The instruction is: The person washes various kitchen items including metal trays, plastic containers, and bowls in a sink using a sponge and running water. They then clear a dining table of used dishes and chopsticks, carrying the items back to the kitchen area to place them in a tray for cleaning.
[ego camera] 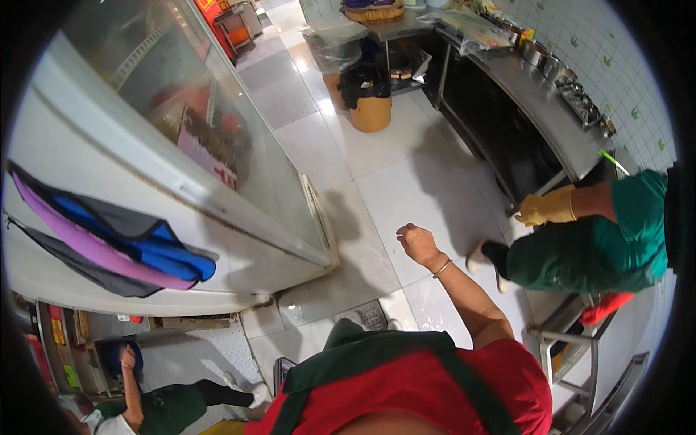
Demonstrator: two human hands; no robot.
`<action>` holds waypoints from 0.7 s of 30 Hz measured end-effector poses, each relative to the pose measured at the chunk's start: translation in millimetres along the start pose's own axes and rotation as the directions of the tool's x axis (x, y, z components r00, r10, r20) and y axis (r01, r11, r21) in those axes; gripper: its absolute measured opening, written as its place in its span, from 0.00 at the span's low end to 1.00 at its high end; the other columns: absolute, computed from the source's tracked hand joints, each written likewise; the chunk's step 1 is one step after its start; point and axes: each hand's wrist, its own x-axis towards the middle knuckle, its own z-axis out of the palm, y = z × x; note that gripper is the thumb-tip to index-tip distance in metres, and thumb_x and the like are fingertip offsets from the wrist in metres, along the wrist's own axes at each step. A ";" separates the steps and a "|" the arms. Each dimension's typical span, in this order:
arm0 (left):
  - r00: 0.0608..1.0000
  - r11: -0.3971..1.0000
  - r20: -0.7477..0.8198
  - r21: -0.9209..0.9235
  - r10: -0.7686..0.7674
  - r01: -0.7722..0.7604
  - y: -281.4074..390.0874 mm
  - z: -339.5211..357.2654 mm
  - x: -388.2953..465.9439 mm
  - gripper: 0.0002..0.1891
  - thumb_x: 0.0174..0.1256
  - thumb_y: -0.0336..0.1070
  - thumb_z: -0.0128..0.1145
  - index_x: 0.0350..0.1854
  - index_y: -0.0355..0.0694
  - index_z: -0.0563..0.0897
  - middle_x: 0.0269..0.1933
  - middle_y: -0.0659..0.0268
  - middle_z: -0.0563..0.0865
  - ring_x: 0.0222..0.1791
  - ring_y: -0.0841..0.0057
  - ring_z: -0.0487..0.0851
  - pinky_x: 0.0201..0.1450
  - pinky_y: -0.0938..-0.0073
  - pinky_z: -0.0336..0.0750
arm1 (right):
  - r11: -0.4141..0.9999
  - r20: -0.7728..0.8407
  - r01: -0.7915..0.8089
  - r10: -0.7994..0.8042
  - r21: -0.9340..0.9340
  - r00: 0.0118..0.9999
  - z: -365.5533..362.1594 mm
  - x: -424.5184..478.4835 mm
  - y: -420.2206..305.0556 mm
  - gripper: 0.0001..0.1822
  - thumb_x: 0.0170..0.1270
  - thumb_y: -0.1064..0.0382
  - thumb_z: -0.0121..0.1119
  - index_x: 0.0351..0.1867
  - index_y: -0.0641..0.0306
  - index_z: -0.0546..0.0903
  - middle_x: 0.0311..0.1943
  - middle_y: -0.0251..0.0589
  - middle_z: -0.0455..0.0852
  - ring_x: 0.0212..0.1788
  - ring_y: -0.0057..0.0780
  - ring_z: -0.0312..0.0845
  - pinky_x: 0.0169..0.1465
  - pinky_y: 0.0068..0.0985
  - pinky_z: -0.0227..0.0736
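Observation:
My right hand (420,244) hangs over the tiled floor (375,179), with a thin bracelet (442,268) at the wrist. Its fingers are loosely bent and a little apart, and no object shows in them. My left hand is out of view. Below is my own red shirt (380,391) under a dark green apron (364,353). On the left stands a glass-fronted cabinet (321,217), its contents blurred behind the pane. Blue, purple and grey cloths (157,247) hang on its white side.
At right, a co-worker in green wears a yellow glove (546,206). Another person's arm (130,391) shows at lower left. A lined bin (371,111) stands ahead, beside a steel worktable (522,92) bearing pots (557,69). A metal-framed stand (571,340) is at lower right.

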 end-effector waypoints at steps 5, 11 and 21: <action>0.999 0.912 0.031 0.406 0.041 -0.050 82.4 133.0 66.8 0.14 0.71 0.40 0.52 0.52 0.40 0.81 0.46 0.66 0.84 0.48 0.69 0.80 0.54 0.67 0.75 | 1.000 -0.042 0.013 -0.013 0.013 0.999 -25.7 108.7 41.6 0.09 0.64 0.62 0.58 0.42 0.59 0.84 0.41 0.46 0.85 0.41 0.46 0.83 0.43 0.40 0.79; 0.998 0.859 0.057 0.511 0.012 -0.039 168.5 185.0 158.7 0.14 0.70 0.40 0.52 0.52 0.40 0.81 0.46 0.66 0.84 0.48 0.68 0.81 0.53 0.66 0.75 | 0.988 -0.077 0.027 -0.038 -0.149 0.996 -55.9 258.3 96.3 0.07 0.63 0.61 0.57 0.37 0.58 0.83 0.38 0.48 0.85 0.38 0.48 0.83 0.41 0.41 0.79; 1.000 0.845 -0.003 0.535 0.004 -0.002 403.7 169.1 289.5 0.14 0.69 0.40 0.52 0.52 0.40 0.81 0.46 0.64 0.84 0.48 0.67 0.82 0.51 0.65 0.76 | 0.969 0.032 -0.207 0.214 -0.138 0.976 -77.5 444.0 210.4 0.08 0.64 0.59 0.57 0.39 0.57 0.84 0.40 0.45 0.86 0.43 0.48 0.82 0.45 0.41 0.78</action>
